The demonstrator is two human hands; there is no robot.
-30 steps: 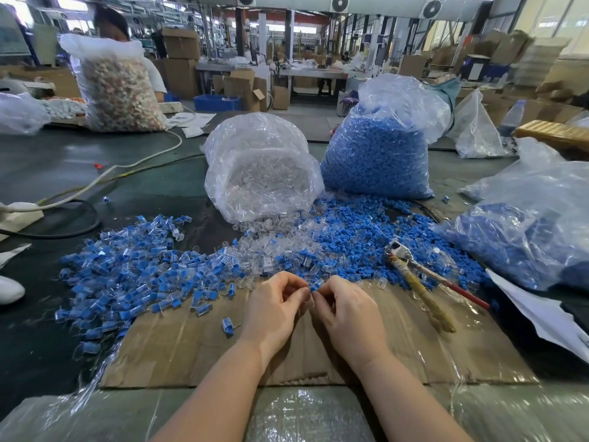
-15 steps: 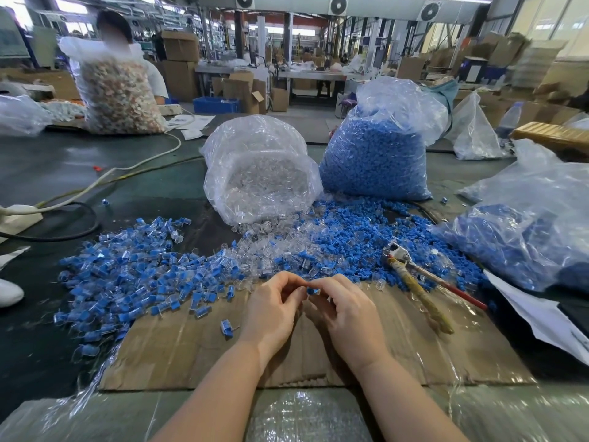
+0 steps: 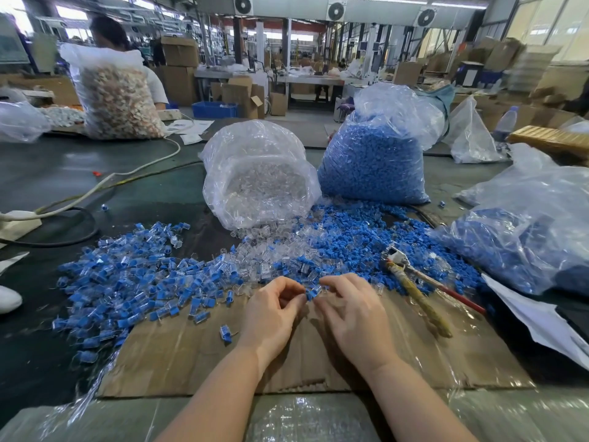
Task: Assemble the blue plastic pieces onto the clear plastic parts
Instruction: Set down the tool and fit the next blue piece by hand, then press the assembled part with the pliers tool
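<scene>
**Blue piece held between two hands, just below centre frame**

Both hands meet over the cardboard sheet [image 3: 178, 355] on the desk [image 3: 63, 173]. The left hand [image 3: 271, 314] and right hand [image 3: 353, 317] have their fingers curled in narrow, pinching one small blue piece [image 3: 313, 293] between them; something clear seems to sit at its right end, though it is too small to be sure. The piece lies roughly across the frame, tilting up to the right, so I judge the join wants a push along that line, hand toward hand. Neither hand is nearer; both touch it.

Just above the fingers lies the mixed heap of loose clear parts [image 3: 264, 250] and blue pieces [image 3: 357, 231]. Finished ones [image 3: 127, 282] spread to the left. Pliers [image 3: 414, 282] lie to the right, well clear. One finished piece [image 3: 225, 333] rests alone on the cardboard. Nothing blocks the hands.
</scene>
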